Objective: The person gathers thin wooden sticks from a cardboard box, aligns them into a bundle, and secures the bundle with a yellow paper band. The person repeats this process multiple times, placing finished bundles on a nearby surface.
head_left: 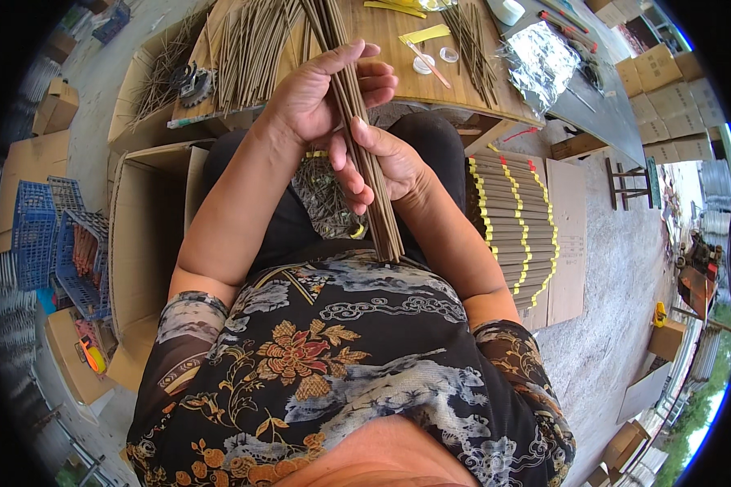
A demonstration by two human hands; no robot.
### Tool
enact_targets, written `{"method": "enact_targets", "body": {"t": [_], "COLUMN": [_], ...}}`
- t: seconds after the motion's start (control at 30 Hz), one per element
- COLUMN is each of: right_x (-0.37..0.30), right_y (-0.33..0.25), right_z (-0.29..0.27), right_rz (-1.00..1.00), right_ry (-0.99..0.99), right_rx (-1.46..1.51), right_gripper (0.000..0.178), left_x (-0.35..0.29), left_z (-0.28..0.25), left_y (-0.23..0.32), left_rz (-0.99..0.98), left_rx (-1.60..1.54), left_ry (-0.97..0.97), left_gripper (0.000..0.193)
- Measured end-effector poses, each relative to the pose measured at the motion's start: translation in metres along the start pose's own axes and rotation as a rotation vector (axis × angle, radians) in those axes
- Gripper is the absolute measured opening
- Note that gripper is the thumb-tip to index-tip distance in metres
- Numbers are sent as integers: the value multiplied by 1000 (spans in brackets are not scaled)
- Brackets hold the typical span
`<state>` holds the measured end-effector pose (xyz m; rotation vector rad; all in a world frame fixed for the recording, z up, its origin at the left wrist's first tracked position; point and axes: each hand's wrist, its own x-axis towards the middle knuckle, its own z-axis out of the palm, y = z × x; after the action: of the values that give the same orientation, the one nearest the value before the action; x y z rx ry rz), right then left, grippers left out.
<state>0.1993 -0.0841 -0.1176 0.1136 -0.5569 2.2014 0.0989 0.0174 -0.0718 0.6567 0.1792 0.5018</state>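
A bundle of thin brown sticks (347, 91), much like incense sticks, slants across the middle, its near ends (388, 247) close to my shirt front. My left hand (321, 91) has its thumb over the upper part, with the fingers curled behind and past the sticks. Lower down, my right hand (388, 162) wraps the bundle, thumb on top and fingertips showing on the left side. Beyond the hands, the wooden table (374, 36) bears loose sticks (248, 53) at left and another spread of sticks (473, 49) at right.
Yellow strips (425, 34) and small round lids (423, 64) lie on the table, with crumpled foil (538, 61) at right. Yellow-banded stick bundles (516, 227) are stacked on cardboard to my right. An open carton (150, 235) and blue crates (81, 252) stand at left.
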Motion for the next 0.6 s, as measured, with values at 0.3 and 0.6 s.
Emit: {"method": "enact_targets", "body": {"t": [0.3, 0.6], "right_x": [0, 6], "right_y": [0, -9], "right_z": [-2, 13], "right_rz": [-22, 69], "right_ry": [165, 434], "right_rx": [-224, -461], "right_gripper": [65, 16], "left_x": [0, -3], "left_z": [9, 11], "left_y": [6, 15], "left_rz": [69, 253], "left_rx": [19, 257], "left_ry": [294, 467], "left_gripper": [19, 18]}}
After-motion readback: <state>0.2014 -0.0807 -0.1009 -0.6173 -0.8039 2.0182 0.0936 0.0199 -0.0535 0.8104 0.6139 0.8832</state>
